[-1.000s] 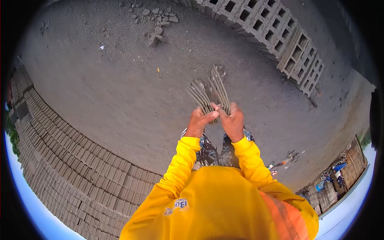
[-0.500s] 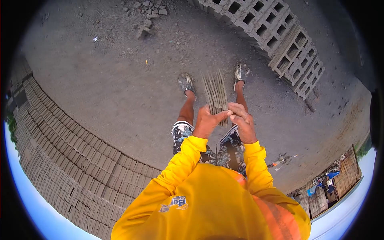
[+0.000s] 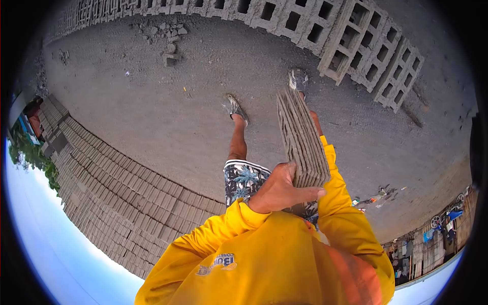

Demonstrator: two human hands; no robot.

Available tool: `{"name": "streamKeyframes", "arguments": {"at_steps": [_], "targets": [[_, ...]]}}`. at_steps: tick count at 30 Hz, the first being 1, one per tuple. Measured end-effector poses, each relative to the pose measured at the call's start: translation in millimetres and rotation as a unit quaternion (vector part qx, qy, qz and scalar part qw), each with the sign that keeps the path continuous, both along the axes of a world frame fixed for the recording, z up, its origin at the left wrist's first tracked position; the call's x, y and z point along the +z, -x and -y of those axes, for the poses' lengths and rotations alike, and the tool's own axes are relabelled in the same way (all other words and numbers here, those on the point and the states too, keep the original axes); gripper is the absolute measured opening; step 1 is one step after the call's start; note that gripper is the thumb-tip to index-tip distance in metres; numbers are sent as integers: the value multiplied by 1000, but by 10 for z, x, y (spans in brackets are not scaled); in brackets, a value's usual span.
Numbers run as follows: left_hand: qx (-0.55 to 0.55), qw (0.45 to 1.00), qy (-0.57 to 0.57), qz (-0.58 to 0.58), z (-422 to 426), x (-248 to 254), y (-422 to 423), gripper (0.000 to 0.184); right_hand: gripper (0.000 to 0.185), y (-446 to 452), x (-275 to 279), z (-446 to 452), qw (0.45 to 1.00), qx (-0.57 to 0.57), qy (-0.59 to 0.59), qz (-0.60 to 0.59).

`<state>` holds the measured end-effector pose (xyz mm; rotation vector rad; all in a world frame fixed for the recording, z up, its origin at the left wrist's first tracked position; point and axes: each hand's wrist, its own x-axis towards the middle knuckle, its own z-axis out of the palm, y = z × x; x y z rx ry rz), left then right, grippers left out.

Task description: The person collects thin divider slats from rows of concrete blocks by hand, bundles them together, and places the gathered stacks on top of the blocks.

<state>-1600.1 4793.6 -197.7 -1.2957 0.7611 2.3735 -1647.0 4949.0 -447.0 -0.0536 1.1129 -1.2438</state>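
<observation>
A bundle of thin grey-brown slabs (image 3: 303, 140) hangs in front of my body, its layers pressed side by side. My left hand (image 3: 282, 190) is closed round the near end of the bundle, with the thumb stretched across its lower edge. My right hand is hidden behind the bundle; only the yellow right sleeve (image 3: 337, 199) shows along its right side. The far end of the bundle reaches toward my right shoe (image 3: 298, 80).
Hollow concrete blocks (image 3: 338, 51) stand in a long row at the top and right. Many stacked blocks (image 3: 127, 185) fill the lower left. Broken rubble (image 3: 172, 48) lies at the upper left, scattered litter (image 3: 378, 195) at the right. A bicycle (image 3: 435, 221) stands near a wooden wall.
The slabs, earlier fanned in two bunches, are now one bundle, nearer and farther right. My right hand has passed out of sight behind it. My feet have moved and the view has shifted.
</observation>
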Motion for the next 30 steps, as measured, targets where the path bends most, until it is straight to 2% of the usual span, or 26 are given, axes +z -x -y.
{"name": "streamKeyframes", "arguments": {"at_steps": [3,4,7,8,9,11,14,17,18,21,24,25,26,28,29,30], "targets": [[-114,979,139,-92,-117,-91,461,53,41,58,-143,-351,989,-133,68,7],[-141,972,144,-119,-89,-119,636,64,41,73,-179,-425,983,-161,86,5],[-97,953,224,-182,-392,-279,892,66,43,151,-254,-573,971,-205,120,-3],[-140,962,160,-171,-435,-292,911,64,43,226,-276,-616,971,-205,122,-8],[-160,959,161,-171,-420,-289,963,64,41,316,-263,-627,971,-206,121,-5],[-203,950,160,-174,-377,-282,1055,63,37,523,-195,-611,981,-171,86,-7],[-129,961,168,-177,-305,-355,1156,65,31,853,-88,-568,995,-89,25,-27],[-113,975,99,-164,-81,-367,1206,66,26,1243,88,-466,993,65,-63,-74],[-182,965,120,-144,-1,-356,1177,69,24,1383,161,-429,982,126,-94,-101],[-13,995,19,-102,5,-340,941,74,20,1804,254,-307,929,253,-165,-214],[-44,979,191,-59,-62,-601,624,79,17,2193,108,-222,863,247,-214,-386],[-6,984,179,-14,-78,-680,601,79,14,2325,-25,-162,834,225,-215,-455],[31,985,165,31,-90,-768,600,79,14,2457,-156,-103,799,203,-220,-522],[92,985,121,81,-188,-1062,609,78,14,2741,-326,161,663,240,-150,-693],[114,986,91,86,-291,-1298,605,76,15,2843,-336,394,634,214,-123,-733],[135,985,62,91,-380,-1534,606,74,16,2995,-397,535,616,267,-99,-735]]}}
